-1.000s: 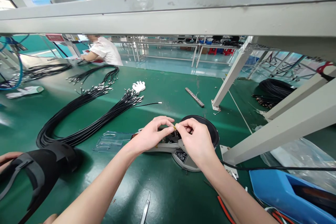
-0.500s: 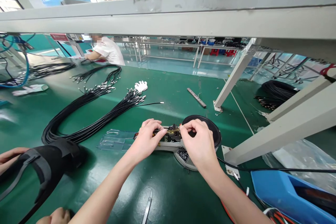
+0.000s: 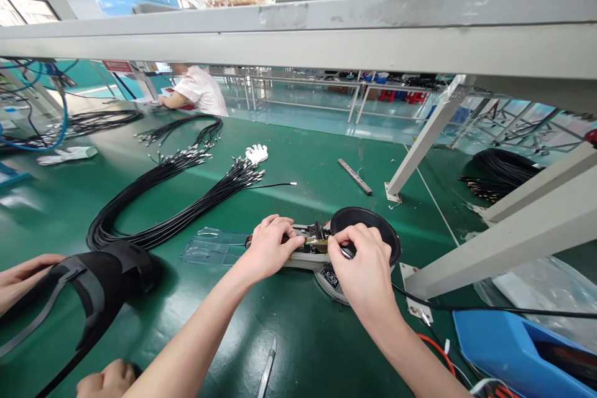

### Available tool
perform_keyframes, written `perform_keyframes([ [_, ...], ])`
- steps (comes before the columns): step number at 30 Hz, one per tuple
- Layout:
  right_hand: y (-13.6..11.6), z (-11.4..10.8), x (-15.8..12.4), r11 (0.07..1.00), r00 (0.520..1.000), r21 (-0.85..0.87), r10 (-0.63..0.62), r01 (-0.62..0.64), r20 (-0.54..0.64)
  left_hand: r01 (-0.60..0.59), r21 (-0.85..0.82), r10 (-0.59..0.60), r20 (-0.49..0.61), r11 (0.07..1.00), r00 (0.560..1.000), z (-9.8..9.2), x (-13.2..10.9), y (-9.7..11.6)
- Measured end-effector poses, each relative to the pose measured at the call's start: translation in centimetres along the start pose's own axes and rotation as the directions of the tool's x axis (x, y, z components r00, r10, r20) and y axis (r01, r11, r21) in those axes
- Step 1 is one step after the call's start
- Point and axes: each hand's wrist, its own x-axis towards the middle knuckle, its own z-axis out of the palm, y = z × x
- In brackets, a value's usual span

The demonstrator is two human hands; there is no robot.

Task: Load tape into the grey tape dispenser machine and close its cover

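My left hand (image 3: 268, 250) lies curled over the left end of a small grey and black machine (image 3: 310, 247) on the green bench (image 3: 303, 329), fingertips pressed on its top. My right hand (image 3: 362, 272) is closed in a pinch at the machine's right side, in front of its black round disc (image 3: 373, 224). What the pinched fingers hold is too small to make out. A black cord (image 3: 489, 310) runs off to the right from under my right hand.
Long bundles of black cables (image 3: 177, 202) lie to the left, with a white glove (image 3: 257, 152), a metal bar (image 3: 355, 175) and a clear plastic tray (image 3: 209, 249) nearby. Another person's hands (image 3: 23, 277) hold a black strapped object (image 3: 100, 283). A blue bin (image 3: 522, 351) sits right, a slanted frame post (image 3: 420, 143) behind.
Both my hands have come down from holding a small yellowish piece between them above the machine and now rest on the machine itself. The view has shifted slightly.
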Motion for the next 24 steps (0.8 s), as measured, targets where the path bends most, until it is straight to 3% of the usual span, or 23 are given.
perform_keyframes([
  [12,0.03,0.61,-0.7,0.978,0.997,-0.192,-0.076,0.078,0.021,0.01,0.156,0.0,-0.061,0.988,0.998,0.73,-0.4,0.2],
  [24,-0.12,0.87,-0.44,0.97,0.997,-0.229,-0.083,0.081,0.001,0.042,0.174,-0.03,-0.069,0.984,0.997,0.9,-0.39,0.64],
])
